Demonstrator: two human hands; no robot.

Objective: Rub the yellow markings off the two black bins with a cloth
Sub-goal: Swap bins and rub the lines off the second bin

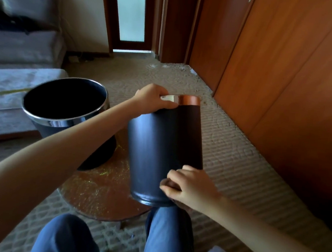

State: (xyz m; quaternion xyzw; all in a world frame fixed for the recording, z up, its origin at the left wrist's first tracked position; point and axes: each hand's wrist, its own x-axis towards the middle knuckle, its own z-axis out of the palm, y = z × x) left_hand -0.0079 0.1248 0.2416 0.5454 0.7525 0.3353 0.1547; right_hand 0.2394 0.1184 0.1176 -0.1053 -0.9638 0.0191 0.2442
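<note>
One black bin (159, 145) lies tilted across my right knee, its base toward me and its metal rim (189, 100) pointing away. My left hand (153, 99) grips that rim at the far end. My right hand (188, 187) has its fingers curled against the bin's side near the base, pressing a small dark brownish cloth (169, 183) that is mostly hidden under the fingers. No yellow marking shows on the side facing me. The second black bin (67, 106), with a chrome rim, stands upright on the round table at the left, mouth open.
The round brown table (100, 190) in front of my knees carries faint yellow scribbles. A pale sofa (15, 86) stands at the left, wooden wardrobe doors (284, 75) run along the right, and carpet leads to a doorway (129, 23) ahead.
</note>
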